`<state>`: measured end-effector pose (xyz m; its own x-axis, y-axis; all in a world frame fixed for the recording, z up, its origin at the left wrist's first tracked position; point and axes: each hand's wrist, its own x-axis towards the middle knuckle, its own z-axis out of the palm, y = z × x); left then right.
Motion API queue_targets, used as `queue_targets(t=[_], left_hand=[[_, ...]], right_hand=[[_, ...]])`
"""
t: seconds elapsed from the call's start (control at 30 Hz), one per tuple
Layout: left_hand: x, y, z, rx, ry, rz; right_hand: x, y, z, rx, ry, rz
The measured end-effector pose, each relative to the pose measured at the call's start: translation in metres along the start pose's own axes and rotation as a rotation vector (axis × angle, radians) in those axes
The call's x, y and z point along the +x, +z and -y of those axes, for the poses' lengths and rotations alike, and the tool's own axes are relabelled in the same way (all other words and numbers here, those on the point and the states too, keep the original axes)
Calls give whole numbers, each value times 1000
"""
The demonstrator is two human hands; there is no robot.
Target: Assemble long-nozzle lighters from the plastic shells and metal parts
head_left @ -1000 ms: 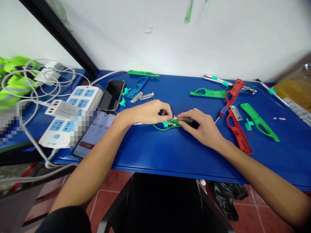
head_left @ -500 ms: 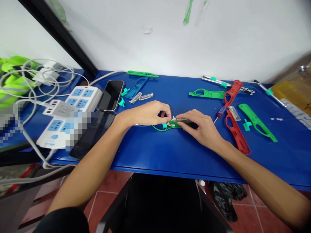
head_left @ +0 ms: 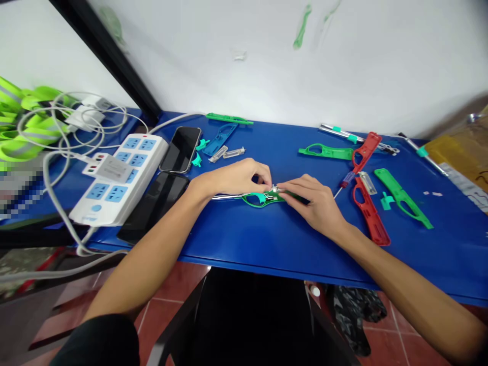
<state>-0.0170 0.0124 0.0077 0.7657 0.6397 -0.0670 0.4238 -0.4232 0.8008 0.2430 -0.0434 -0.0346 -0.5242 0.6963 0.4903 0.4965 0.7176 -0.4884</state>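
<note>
A green half-shell of a long-nosed lighter (head_left: 262,205) lies on the blue table under both hands. Its teal trigger (head_left: 260,196) sits in the handle loop, and a metal tube (head_left: 227,196) sticks out to the left. My left hand (head_left: 244,177) is closed, thumb and forefinger pinched by a small white fitting (head_left: 274,188); what they hold is hidden. My right hand (head_left: 310,201) is closed, its thumb and fingers on a clear lighter fuel tank over the shell's right part. These fingers mostly cover the tank.
A screwdriver (head_left: 346,180), red half-shells (head_left: 371,216) and green half-shells (head_left: 404,198) lie to the right. Metal tubes (head_left: 339,132) lie at the back. On the left are clear tanks (head_left: 233,152), a blue half-shell (head_left: 220,140), phones (head_left: 180,149) and a power strip (head_left: 102,203).
The clear tank in my right hand is now more hidden by the fingers, and both fingertips meet closely at the white fitting. The camera view has shifted slightly.
</note>
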Motion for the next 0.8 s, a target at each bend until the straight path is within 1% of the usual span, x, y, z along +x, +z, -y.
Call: queue_targets(t=[0.1,0.17,0.23,0.27,0.3,0.33,0.37,0.4,0.47,0.53,0.6,0.63,0.7,0.8], left_hand=[[3,1,3,-16,12,-5],[4,1,1,12,-1,-5],[-2,2,-7,97,-23,-17],[-9,3,-12,164,-31,-55],[-20,4,-19,242,-38,-106],[-35,7,-27,328,-43,-203],[-54,11,-34,407,-47,-326],[-76,16,-40,477,-76,-410],[-122,31,-47,592,-186,-600],[-165,49,-45,685,-330,-805],[-197,66,-37,690,-530,-876],[-208,73,-33,677,-586,-897],[-220,83,-25,674,-615,-911],[-220,85,-25,675,-588,-926]], right_hand=[[-1,2,0,-23,-9,-14],[-2,2,0,-38,-14,-18],[-2,2,0,-50,-12,-1],[-2,2,1,-53,-9,11],[-3,2,1,-54,-2,23],[-3,2,1,-54,7,29],[-3,2,1,-51,19,32],[-3,1,1,-46,31,32],[-3,1,1,-32,50,30],[-2,1,2,-16,57,21],[-1,1,3,-4,69,15],[-1,1,4,1,77,17],[0,0,4,6,94,26],[0,-1,4,15,98,28]])
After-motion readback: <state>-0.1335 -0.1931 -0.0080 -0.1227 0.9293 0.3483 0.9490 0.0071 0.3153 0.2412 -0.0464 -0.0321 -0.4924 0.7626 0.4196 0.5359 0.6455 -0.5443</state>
